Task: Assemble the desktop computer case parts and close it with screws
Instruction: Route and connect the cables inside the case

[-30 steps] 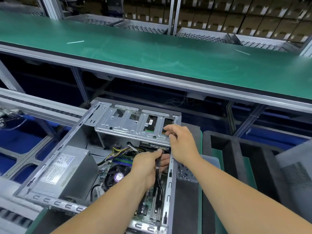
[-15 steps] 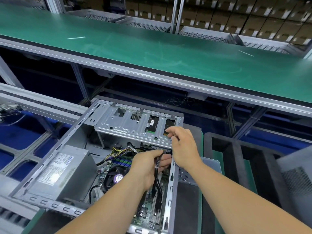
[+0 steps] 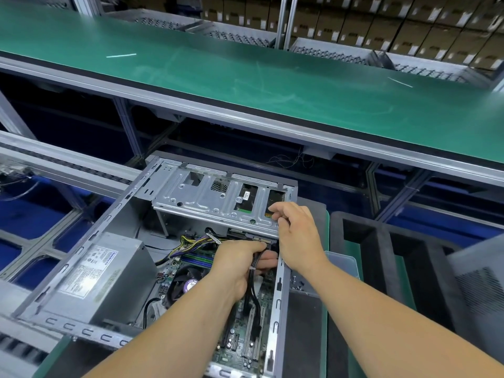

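Little has shifted: left hand (image 3: 240,264) still grips the black cable bundle (image 3: 252,285) at centre frame inside the open grey steel computer case (image 3: 81,251); right hand (image 3: 296,230) pinches the silver drive cage (image 3: 218,203) edge. Forcing the hidden connector could bend pins.

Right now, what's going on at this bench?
A person is working inside an open computer case lying on its side. The left hand grips a black cable just under the drive cage, apparently plugging it in. The right hand rests on the cage's near corner, fingers curled at its edge. The side panel is still off.
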